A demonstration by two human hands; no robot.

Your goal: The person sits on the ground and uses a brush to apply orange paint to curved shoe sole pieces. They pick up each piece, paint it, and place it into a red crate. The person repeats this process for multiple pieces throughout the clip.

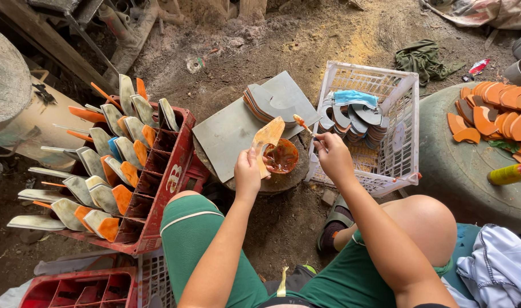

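The head view looks down on 2 bare hands over a dirt floor. The left hand is closed around 1 flat, curved sole-shaped piece, held upright with its glue-coated face glistening tan. The right hand pinches 1 thin brush, its orange-tipped head raised just beside the top of that piece. Directly below the piece sits 1 small round bowl of orange-brown glue, resting on a round stump-like stand.

Behind the bowl lies 1 grey board, carrying 1 fanned stack of grey pieces; their number cannot be counted exactly. To the right stands 1 white plastic crate holding several rows of curved grey pieces and 1 blue face mask.

On the left, 1 red bottle crate lies tilted, with well over 20 pieces propped in its cells, many with orange-coated ends. A 2nd red crate shows at the bottom edge. Far right, roughly a dozen orange pieces lie spread on a round green surface, near 1 yellow bottle.
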